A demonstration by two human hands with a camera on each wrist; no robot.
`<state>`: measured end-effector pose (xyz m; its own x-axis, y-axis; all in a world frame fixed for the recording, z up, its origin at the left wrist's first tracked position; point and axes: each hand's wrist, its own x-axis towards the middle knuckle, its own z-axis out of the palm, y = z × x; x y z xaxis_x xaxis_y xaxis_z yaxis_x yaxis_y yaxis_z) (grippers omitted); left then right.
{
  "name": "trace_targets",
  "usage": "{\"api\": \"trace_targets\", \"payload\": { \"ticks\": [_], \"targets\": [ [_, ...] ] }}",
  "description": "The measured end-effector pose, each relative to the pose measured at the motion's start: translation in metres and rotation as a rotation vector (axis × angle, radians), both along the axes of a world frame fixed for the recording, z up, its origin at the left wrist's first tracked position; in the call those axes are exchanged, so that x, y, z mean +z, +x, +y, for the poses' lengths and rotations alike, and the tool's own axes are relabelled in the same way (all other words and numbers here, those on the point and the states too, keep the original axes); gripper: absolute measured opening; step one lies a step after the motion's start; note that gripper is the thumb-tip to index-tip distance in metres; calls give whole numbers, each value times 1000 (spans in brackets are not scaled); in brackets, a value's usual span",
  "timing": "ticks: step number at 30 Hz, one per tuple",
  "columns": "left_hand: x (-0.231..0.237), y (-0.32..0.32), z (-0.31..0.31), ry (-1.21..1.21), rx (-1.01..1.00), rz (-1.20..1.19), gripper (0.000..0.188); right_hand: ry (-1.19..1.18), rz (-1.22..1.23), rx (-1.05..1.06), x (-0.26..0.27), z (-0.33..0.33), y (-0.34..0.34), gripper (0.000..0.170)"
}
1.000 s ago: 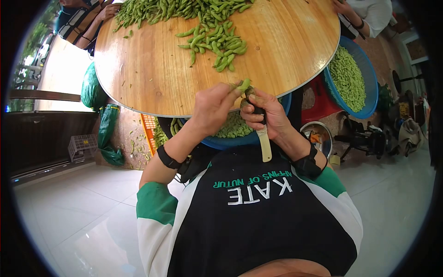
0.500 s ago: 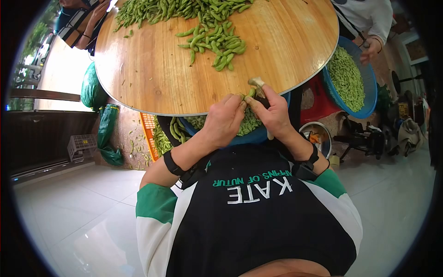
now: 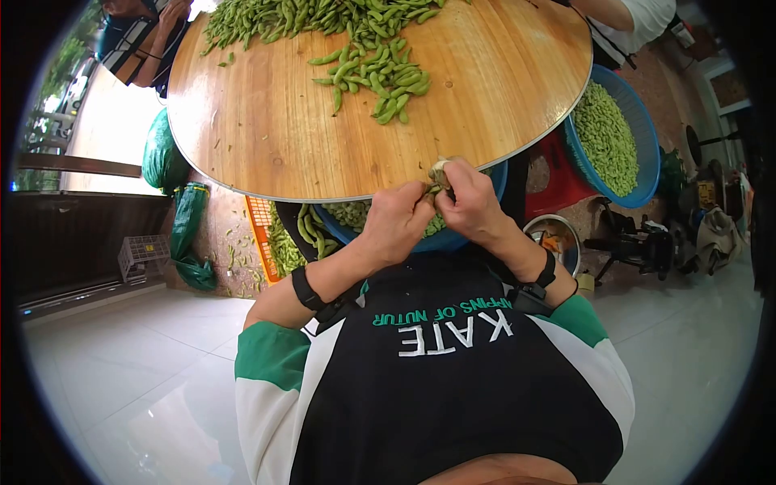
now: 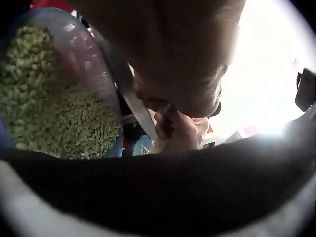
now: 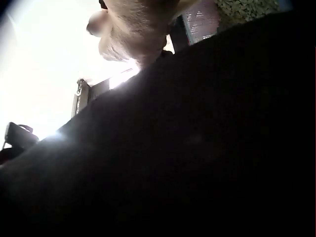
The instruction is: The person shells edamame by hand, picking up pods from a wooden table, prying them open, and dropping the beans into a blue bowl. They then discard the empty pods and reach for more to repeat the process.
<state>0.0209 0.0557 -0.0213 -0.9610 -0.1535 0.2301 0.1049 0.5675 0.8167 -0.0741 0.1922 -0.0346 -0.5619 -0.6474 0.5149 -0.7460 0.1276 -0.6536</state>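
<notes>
In the head view my left hand [image 3: 395, 224] pinches one end of a green pod [image 3: 437, 189] at the table's near edge. Close against it, my right hand [image 3: 471, 204] has its fingers curled round the knife, mostly hidden in the grip, with the thumb side at the pod. A pale, worn piece [image 3: 440, 168] sticks out above the right fingers; I cannot tell what part it is. Below the hands sits a blue basin [image 3: 454, 240] of shelled beans. Loose green pods [image 3: 394, 81] lie farther up the table. The left wrist view shows the hands dark and close together.
The round wooden table [image 3: 283, 121] carries a large pod heap [image 3: 279, 18] at its far side. Right of it stand a blue basket [image 3: 644, 153] of beans and a red stool [image 3: 558, 182]. An orange crate [image 3: 259, 230] is at lower left. Two other people sit across.
My hands have come together and the right has turned, so the knife blade that pointed toward my body is hidden. At right, the other person's hand has left the basket.
</notes>
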Motion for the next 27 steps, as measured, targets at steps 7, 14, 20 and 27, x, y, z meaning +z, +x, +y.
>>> {"api": "trace_targets", "payload": {
  "ticks": [7,14,20,27],
  "targets": [
    [-6,7,9,488,98,-360,11,40,106,97,8,6,15,30],
    [-15,4,11,367,41,-247,12,51,194,89,17,11,19,31],
    [9,14,8,231,20,-116,18,31,-89,-42,9,24,5,24],
    [35,19,-42,-85,54,161,13,-76,-433,-2,7,6,10,18]
  ]
}}
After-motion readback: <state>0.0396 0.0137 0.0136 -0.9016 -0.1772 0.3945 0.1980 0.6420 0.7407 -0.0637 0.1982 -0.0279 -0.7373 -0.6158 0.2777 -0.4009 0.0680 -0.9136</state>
